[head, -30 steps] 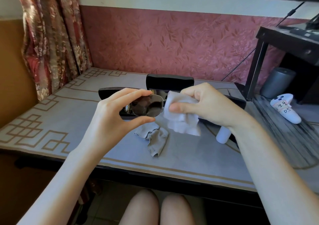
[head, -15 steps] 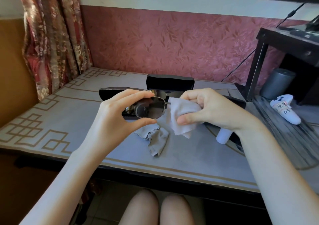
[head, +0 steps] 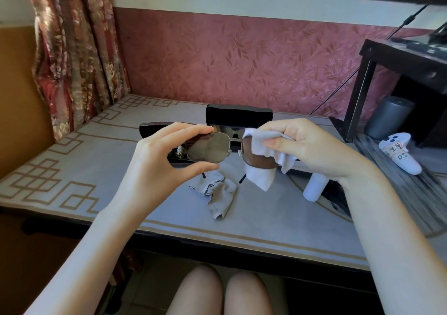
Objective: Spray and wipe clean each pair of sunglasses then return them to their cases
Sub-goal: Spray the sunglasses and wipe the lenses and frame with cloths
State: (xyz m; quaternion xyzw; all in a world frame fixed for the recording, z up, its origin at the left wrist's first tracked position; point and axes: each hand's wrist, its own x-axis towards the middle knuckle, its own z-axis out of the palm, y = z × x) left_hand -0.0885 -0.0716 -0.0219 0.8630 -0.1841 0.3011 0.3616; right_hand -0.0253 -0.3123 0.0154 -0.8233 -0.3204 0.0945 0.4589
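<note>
I hold a pair of metal-framed sunglasses (head: 210, 147) above the table, facing me. My left hand (head: 167, 160) pinches its left lens between thumb and fingers. My right hand (head: 307, 145) presses a white cloth (head: 262, 169) folded over the top of the brown right lens. Behind the glasses stands an open black case (head: 239, 115) with another pair inside it. A second black case (head: 154, 129) lies to the left, partly hidden by my left hand. A white spray bottle (head: 314, 186) lies under my right wrist.
A grey cloth (head: 219, 195) lies crumpled on the grey patterned table (head: 84, 169). At the right are a white controller (head: 399, 155), a grey cylinder (head: 387, 119) and a black desk (head: 387, 56). A curtain (head: 72, 48) hangs at the back left.
The sunglasses have turned to face me, so both lenses show. My right hand moved the white cloth from beside the frame onto the right lens.
</note>
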